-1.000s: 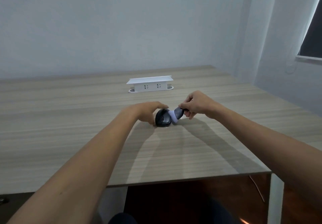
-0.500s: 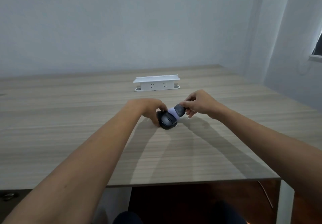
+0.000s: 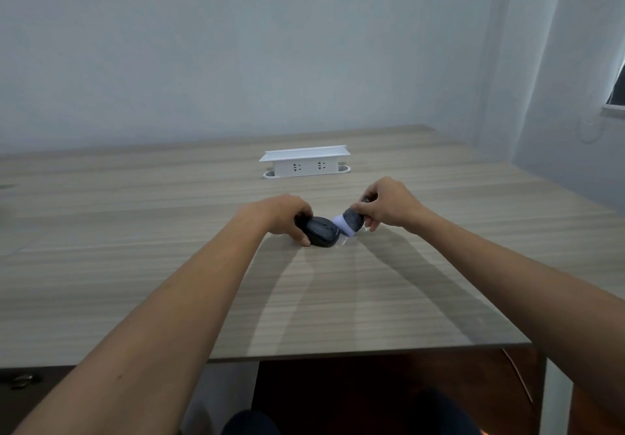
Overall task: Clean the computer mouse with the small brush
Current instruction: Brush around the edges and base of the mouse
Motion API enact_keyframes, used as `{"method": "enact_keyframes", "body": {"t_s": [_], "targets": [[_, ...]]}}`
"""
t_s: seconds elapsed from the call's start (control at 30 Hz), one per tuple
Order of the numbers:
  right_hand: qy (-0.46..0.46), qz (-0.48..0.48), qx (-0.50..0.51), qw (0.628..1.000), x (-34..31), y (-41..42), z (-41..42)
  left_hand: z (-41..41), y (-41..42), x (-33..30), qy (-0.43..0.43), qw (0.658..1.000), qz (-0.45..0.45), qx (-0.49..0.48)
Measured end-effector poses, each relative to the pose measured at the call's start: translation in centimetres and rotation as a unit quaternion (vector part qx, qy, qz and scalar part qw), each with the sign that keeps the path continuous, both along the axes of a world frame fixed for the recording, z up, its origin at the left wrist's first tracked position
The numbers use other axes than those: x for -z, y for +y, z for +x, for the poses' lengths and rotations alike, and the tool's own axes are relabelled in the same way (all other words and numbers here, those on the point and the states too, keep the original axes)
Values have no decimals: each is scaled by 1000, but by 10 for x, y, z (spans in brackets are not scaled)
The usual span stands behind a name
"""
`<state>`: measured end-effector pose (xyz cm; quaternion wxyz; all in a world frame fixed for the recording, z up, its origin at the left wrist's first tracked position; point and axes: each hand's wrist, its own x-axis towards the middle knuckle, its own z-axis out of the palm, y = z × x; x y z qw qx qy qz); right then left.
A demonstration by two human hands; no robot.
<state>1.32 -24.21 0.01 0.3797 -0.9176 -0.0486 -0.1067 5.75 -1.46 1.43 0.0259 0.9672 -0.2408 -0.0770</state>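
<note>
My left hand clamps the black computer mouse flat on the wooden desk. Right beside it, the small brush leans in, pale bristles touching the mouse's right edge, my right hand pinching its dark handle. White socket box behind.

Mouse: matte black. Brush: dark grey body, pale lilac-white bristles. Desk: light grey-brown wood grain, streaked lengthwise. Socket box at 12 o'clock: white, dark socket slots. Wall: plain pale blue-grey. Under desk: dark reddish brown.
</note>
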Motion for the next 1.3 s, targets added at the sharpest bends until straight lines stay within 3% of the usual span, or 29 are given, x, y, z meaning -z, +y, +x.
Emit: {"method": "enact_keyframes", "body": {"t_s": [0.23,0.4,0.57,0.83,1.03,1.3], "targets": [[41,6,-77,996,-5,-4,-3,2,0,1,2,1000,-11,-3],[2,-90,-35,995,-8,-3,-2,4,2,3,-2,1000,-12,1],[-7,-158,-90,983,-19,9,-4,4,2,4,-2,1000,-12,3],[-18,-199,-76,977,-21,7,1,4,4,4,-3,1000,-14,6],[14,-223,-151,963,-33,10,-1,3,3,3,-2,1000,-13,9],[-25,-290,-97,952,-33,14,3,3,2,4,-5,1000,-7,8]]}}
